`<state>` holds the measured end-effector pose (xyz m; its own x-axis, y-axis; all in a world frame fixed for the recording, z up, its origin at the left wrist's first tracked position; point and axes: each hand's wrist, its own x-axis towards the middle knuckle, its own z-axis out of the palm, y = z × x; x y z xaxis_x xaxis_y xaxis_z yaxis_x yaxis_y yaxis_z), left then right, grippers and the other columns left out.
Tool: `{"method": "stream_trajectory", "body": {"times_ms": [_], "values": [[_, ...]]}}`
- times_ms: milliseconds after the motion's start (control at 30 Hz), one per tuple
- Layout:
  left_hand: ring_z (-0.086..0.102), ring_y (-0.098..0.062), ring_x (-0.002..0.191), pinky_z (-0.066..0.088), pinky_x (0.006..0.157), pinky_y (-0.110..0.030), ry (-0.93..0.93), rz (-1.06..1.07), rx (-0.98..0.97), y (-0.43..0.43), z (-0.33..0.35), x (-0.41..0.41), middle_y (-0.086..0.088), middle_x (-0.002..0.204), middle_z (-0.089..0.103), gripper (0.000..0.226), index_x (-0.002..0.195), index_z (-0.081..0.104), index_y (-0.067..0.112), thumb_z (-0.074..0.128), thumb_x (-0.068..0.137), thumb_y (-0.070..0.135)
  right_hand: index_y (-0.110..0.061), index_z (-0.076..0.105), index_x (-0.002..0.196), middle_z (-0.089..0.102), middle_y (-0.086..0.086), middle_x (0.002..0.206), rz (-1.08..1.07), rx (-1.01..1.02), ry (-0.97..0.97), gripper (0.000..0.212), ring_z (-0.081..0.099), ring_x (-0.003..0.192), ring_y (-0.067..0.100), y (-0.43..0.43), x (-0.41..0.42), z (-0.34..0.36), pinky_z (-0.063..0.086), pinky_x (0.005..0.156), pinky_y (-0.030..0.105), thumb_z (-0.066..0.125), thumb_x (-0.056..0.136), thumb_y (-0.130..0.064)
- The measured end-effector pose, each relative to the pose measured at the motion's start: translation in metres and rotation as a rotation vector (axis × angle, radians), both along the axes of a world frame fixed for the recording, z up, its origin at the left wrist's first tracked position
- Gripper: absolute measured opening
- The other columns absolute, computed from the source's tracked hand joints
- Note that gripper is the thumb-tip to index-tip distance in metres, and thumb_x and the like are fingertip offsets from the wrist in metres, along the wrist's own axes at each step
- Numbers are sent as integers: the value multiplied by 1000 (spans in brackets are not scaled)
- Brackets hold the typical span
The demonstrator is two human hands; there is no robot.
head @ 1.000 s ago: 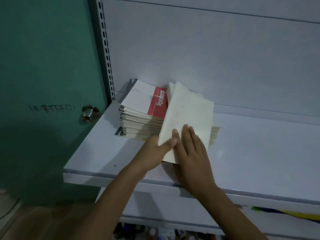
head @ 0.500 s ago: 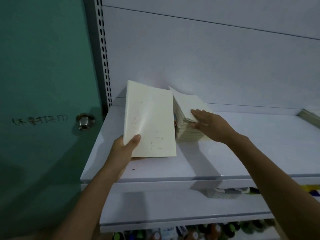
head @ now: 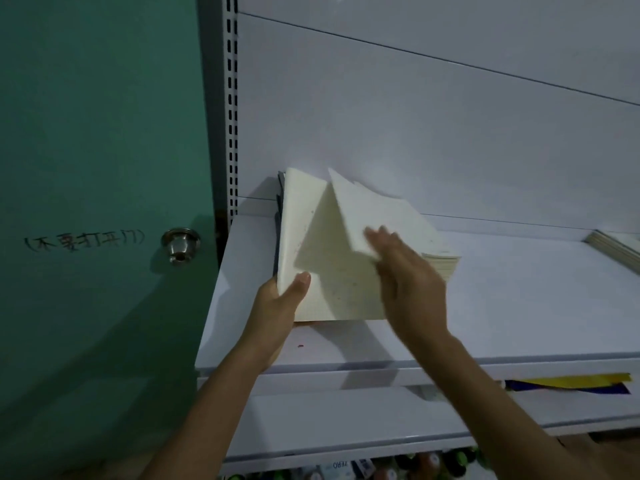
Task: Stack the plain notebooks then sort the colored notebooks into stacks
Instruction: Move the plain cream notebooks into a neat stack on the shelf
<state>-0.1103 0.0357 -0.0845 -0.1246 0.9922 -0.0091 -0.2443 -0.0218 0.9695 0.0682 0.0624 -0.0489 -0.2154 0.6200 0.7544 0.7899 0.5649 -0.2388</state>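
Left hand point(head: 277, 306) grips a plain book point(head: 304, 216) at nine o'clock from the pile point(head: 446, 263); right hand point(head: 408, 282) pinches a second book point(head: 377, 216).

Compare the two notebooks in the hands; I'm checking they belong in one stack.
The left notebook, gripped by the left hand at its lower corner, stands steeply above the shelf; the right notebook, held by the right hand, tilts over the stack. The left notebook shows speckles; the right notebook looks cleaner, though blurred. Both are plain cream.
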Motion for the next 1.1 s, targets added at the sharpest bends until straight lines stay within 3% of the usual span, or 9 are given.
{"method": "stream_trajectory", "body": {"times_ms": [133, 333, 467, 600, 700, 800, 933, 1000, 1100], "values": [[67, -18, 99, 54, 87, -38, -16, -8, 42, 0, 3, 1, -2, 106, 71, 43, 113, 63, 20, 49, 82, 47, -16, 64, 122, 64, 9, 122, 6, 113, -162, 37, 59, 116, 32, -19, -27, -37, 54, 88, 49, 46, 92, -28], [66, -13, 101, 52, 90, -34, -48, -62, 36, -2, 0, 0, 5, 106, 71, 47, 103, 63, 30, 43, 74, 62, -16, 55, 131, 54, 7, 135, 61, 41, -96, 37, 46, 131, 28, -24, -33, -70, 47, 100, 47, 41, 101, -33], [67, -13, 93, 56, 82, -32, 86, -15, 54, -1, -1, -1, 3, 98, 71, 21, 100, 63, 27, 65, 82, 38, -14, 45, 137, 44, 9, 145, 122, -27, -87, 51, 33, 140, 26, -23, -35, -75, 34, 111, 47, 38, 99, -47], [67, -10, 96, 53, 88, -33, 97, -22, 45, -1, -2, -2, 7, 99, 72, 12, 100, 64, 29, 62, 90, 21, -15, 51, 134, 47, 6, 143, 126, -96, -52, 49, 34, 140, 21, -27, -38, -70, 37, 110, 46, 38, 99, -47], [66, -17, 100, 51, 91, -41, 41, -9, 72, -8, 1, -2, 2, 101, 72, 16, 103, 64, 25, 62, 89, 17, -20, 61, 123, 57, 0, 133, 163, -214, 232, 43, 44, 133, 11, -39, -28, -46, 42, 107, 38, 39, 98, -48], [65, -23, 102, 50, 92, -50, -18, 53, 77, -26, 2, 0, -3, 105, 71, 25, 108, 63, 23, 69, 84, 25, -28, 65, 109, 67, -10, 113, 37, -188, 610, 21, 58, 110, -1, -60, 6, -15, 50, 94, 25, 49, 97, -36], [65, -23, 103, 51, 91, -50, -64, 94, 121, -51, 12, 26, -2, 105, 71, 40, 112, 62, 23, 74, 73, 30, -33, 65, 102, 69, -12, 101, -20, -392, 755, 14, 63, 100, 4, -85, 64, 4, 53, 91, 34, 54, 95, -28], [66, -20, 101, 52, 88, -46, -105, 73, 156, -63, 21, 55, 2, 101, 72, 38, 110, 62, 22, 75, 75, 25, -30, 63, 113, 68, -9, 112, -17, -530, 787, 23, 62, 107, 7, -101, 89, 4, 51, 96, 37, 55, 92, -36], [68, -15, 95, 56, 79, -38, -139, -29, 188, -82, 36, 113, 6, 96, 73, 34, 107, 62, 22, 64, 74, 24, -25, 57, 128, 63, -8, 124, 44, -703, 965, 61, 61, 109, 10, -129, 131, 5, 51, 92, 32, 55, 76, -56]]}}
